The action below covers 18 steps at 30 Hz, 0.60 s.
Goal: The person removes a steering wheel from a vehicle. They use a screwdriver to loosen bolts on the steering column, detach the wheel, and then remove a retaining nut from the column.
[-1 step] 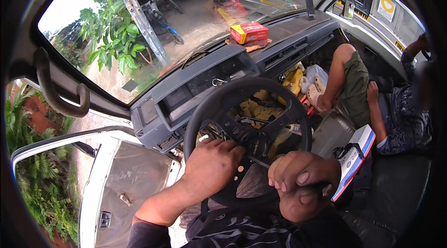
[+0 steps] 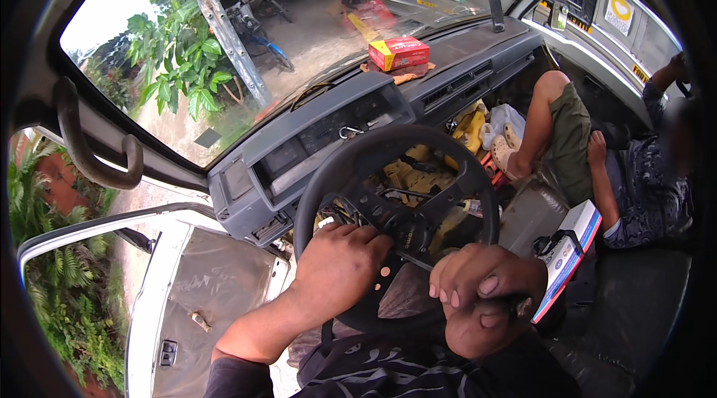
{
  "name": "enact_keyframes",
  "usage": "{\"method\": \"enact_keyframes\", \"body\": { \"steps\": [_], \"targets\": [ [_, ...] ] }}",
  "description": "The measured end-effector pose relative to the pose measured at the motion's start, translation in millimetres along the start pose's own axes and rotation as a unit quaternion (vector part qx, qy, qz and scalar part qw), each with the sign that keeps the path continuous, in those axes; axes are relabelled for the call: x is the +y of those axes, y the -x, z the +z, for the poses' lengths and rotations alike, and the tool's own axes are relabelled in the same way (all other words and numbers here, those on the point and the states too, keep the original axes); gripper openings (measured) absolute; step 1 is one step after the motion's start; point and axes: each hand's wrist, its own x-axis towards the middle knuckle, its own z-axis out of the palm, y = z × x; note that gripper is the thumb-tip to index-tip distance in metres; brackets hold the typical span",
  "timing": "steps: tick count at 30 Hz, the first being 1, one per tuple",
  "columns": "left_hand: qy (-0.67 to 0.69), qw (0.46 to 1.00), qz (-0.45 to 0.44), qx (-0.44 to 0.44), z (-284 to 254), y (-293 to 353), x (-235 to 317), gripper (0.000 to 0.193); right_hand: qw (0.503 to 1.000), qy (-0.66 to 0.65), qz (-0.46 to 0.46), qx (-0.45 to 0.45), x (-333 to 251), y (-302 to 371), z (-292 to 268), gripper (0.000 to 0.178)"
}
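A black steering wheel (image 2: 312, 187) fills the middle, directly in front of me. My left hand (image 2: 342, 262) is closed at the wheel's lower left, knuckles up. What its curled fingers hold is hidden. My right hand (image 2: 489, 297) is a fist at the wheel's lower right. A thin metal rod (image 2: 413, 260) runs from this fist across the lower part of the wheel toward my left hand. The rod's right end is out of sight inside the fist. Whether its left end touches my left hand, I cannot tell.
A red and yellow box (image 2: 399, 53) sits on the grey dashboard (image 2: 328, 110). At the left the white door (image 2: 183, 308) stands ajar. Someone in green shorts (image 2: 571, 137) sits at the right. Beside my right hand lies a white, blue and red box (image 2: 567, 256) with black glasses on it.
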Motion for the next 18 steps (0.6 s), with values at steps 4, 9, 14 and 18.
{"method": "enact_keyframes", "body": {
  "steps": [4, 9, 14, 18],
  "targets": [
    [-0.006, 1.0, 0.0, 0.005, 1, -4, -4, 0.028, 0.995, 0.046, -0.04, 0.081, 6, 8, 20, 0.045],
    [-0.004, 1.0, 0.002, 0.009, 3, -6, -5, 0.025, 0.998, -0.067, -0.003, -0.017, -1, 4, 5, 0.032],
    [-0.006, 1.0, -0.004, 0.008, 3, -5, -5, 0.023, 0.977, -0.122, 0.028, -0.171, -6, -19, -15, 0.018],
    [0.004, 0.999, -0.015, 0.029, 1, -6, -3, 0.018, 0.971, -0.124, 0.037, -0.202, -4, -28, -11, 0.023]
  ]
}}
